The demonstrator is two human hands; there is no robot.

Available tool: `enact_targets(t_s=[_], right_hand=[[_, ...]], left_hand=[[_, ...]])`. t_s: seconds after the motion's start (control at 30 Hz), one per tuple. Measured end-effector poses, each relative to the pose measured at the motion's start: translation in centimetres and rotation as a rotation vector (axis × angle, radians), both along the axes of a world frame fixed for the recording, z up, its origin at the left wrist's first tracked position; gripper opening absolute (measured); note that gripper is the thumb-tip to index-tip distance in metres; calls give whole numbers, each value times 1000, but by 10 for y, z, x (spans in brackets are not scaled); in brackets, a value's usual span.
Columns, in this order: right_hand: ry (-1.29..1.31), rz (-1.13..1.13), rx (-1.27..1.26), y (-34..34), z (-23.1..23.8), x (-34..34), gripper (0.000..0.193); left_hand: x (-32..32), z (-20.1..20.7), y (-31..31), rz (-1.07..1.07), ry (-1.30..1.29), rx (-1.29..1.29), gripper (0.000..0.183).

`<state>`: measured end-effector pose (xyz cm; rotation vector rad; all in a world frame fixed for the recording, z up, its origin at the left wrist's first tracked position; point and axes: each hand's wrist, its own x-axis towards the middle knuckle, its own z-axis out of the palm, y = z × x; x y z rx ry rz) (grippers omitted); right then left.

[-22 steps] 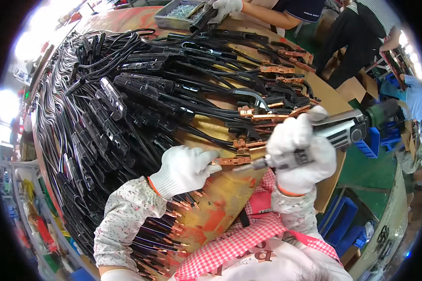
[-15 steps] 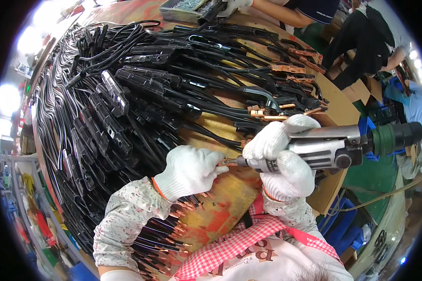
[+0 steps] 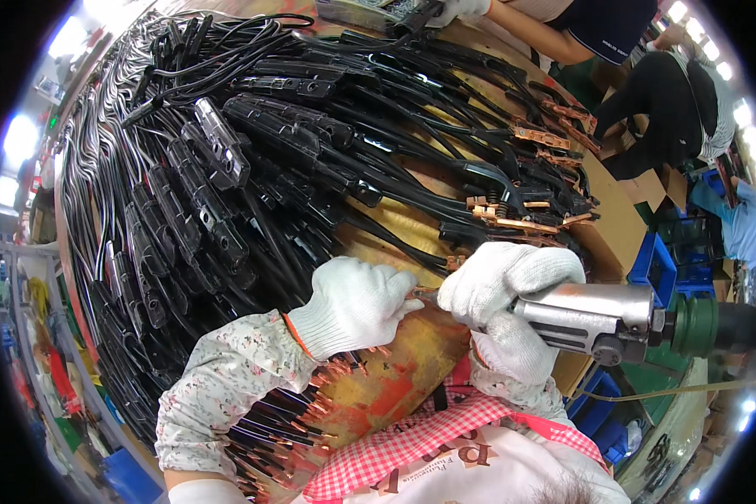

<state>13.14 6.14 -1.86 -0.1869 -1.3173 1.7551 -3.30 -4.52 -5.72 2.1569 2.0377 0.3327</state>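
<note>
My right hand (image 3: 512, 290), in a white knit glove, is closed around a silver power driver (image 3: 586, 317) with a green and black rear end. Its nose points left, to my left hand (image 3: 357, 307), also gloved. The left fingers are pinched together at a small coppery piece (image 3: 418, 293) at the driver's tip. Gloves hide most of that piece, so its kind cannot be made out. Beyond both hands lie black clamp handles (image 3: 218, 143) on cables, with copper clamp jaws (image 3: 542, 137) at the right. Below my left hand, several bare copper cable ends (image 3: 319, 403) fan out.
A worn yellow and red tabletop (image 3: 403, 361) lies under everything. Across it, another person's gloved hand (image 3: 462, 10) is by a grey bin (image 3: 361, 15) of small parts. Cardboard (image 3: 609, 223) and blue crates (image 3: 653, 269) stand at the right; a hose (image 3: 647, 393) runs there.
The whole view has shifted slightly. My right hand and the driver have tilted, with the driver's rear end lower in view. My left hand keeps its pinch close to the driver's tip.
</note>
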Motion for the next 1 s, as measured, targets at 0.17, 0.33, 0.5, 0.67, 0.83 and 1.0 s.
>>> enact_targets(t_s=[0.17,0.33,0.5,0.67,0.83,1.0], right_hand=[[52,238,125,8,-3,5,37],[38,21,109,-7,-1,-5,39],[46,74,86,1,-2,0,38],[-16,26,-364,8,8,26,35],[-385,-509,-609,35,-35,128,31],[-1041,-776,-714,48,-145,243,34]], left_hand=[[0,2,-3,25,-3,-50,21],[1,5,-1,29,11,-89,21],[2,5,0,31,-19,3,21],[1,-3,-2,-10,-39,122,25],[2,6,5,-40,-172,223,22],[25,8,35,299,-532,347,21]])
